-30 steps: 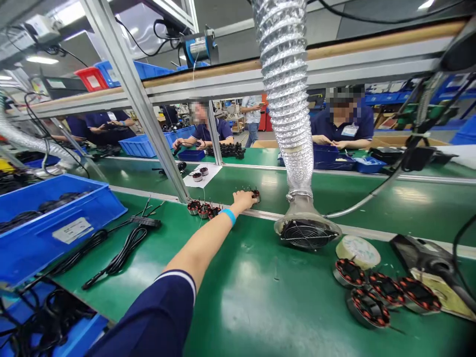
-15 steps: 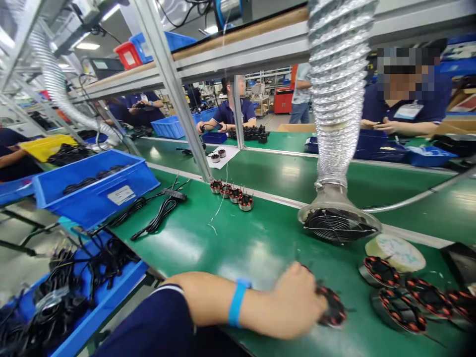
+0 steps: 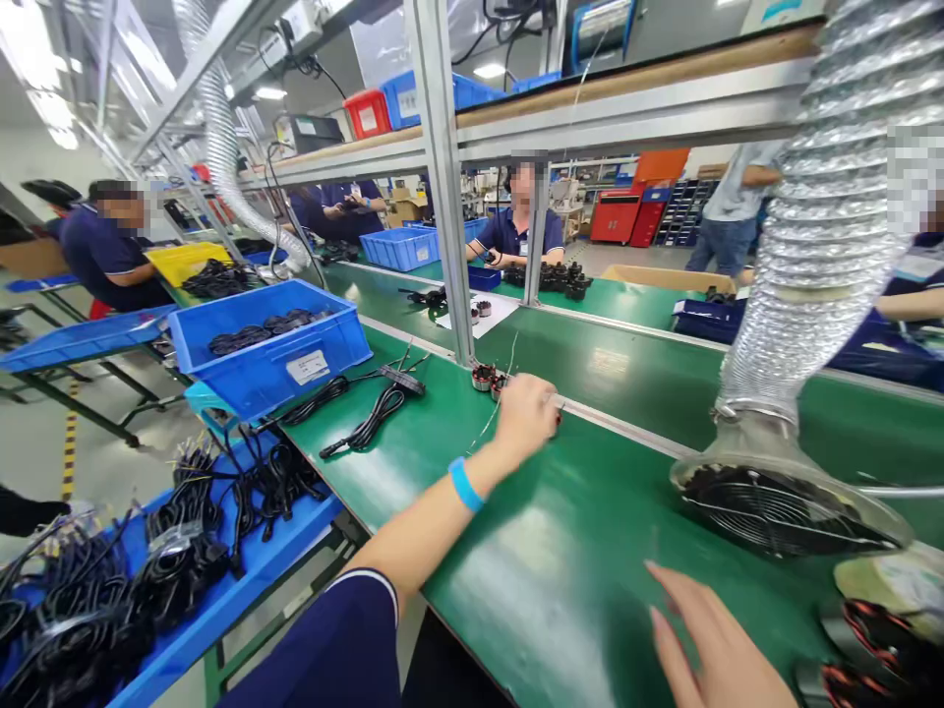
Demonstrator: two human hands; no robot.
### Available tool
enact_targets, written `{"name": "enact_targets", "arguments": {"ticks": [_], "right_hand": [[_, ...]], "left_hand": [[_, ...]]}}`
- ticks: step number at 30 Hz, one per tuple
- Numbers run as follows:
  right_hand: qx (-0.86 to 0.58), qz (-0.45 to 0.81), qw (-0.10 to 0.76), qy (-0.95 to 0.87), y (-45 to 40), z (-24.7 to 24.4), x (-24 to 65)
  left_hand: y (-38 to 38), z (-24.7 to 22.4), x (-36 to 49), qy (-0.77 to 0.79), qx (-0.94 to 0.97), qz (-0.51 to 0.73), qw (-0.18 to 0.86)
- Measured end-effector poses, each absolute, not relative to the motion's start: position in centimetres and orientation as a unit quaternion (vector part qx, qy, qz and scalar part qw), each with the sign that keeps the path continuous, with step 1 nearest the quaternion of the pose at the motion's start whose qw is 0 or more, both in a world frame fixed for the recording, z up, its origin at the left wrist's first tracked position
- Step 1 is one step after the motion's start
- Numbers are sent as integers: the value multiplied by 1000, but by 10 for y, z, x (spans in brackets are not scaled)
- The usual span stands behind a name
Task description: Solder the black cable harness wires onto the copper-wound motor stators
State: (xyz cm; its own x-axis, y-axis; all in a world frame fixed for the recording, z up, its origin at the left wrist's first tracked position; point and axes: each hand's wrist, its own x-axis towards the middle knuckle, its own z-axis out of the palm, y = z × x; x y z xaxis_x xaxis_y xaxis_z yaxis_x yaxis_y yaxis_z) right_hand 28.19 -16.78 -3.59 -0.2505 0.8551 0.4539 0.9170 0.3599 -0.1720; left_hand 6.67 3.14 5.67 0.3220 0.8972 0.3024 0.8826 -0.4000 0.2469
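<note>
My left hand [image 3: 525, 421], with a blue band at the wrist, reaches to the row of small wound motor stators by the pale rail. Its fingers are curled round a stator [image 3: 559, 419], of which only a dark and reddish edge shows. Left of the hand, two stators [image 3: 483, 377] with orange-red windings stand side by side; the hand covers that end of the row. My right hand [image 3: 712, 639] hovers over the green bench at the lower right, open, fingers stretched and holding nothing. Larger stators [image 3: 877, 639] lie at the right edge, partly cut off.
A fume extraction hood [image 3: 782, 501] hangs low at the right on a silver duct. An upright post [image 3: 441, 197] rises behind the row. Black cables [image 3: 376, 418] and a blue bin [image 3: 272, 344] are at the left. Co-workers sit across the bench.
My left hand has moved from the larger stators at the right, forward and left to the small row. My right hand has come into view. The view has turned left.
</note>
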Motion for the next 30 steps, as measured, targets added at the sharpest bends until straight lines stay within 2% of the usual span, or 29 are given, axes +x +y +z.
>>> {"name": "enact_targets", "arguments": {"ticks": [4,8,12,18,23,30], "right_hand": [[-522,-111,131,-835,-46,-10,220],[-487,-133,118,-855,47,-12,172],[-474,-162,111,-858,92,-32,149],[-540,-180,88,-817,102,-48,142],[-561,-160,102,-806,91,-47,133],[-579,-147,82,-798,14,-36,147]], "left_hand": [[99,48,-22,636,756,154,9],[120,31,-50,591,802,85,21],[147,11,-54,548,835,55,17],[160,-11,-48,536,842,28,59],[160,-10,-33,575,814,4,80],[112,6,-21,555,827,-10,88]]}}
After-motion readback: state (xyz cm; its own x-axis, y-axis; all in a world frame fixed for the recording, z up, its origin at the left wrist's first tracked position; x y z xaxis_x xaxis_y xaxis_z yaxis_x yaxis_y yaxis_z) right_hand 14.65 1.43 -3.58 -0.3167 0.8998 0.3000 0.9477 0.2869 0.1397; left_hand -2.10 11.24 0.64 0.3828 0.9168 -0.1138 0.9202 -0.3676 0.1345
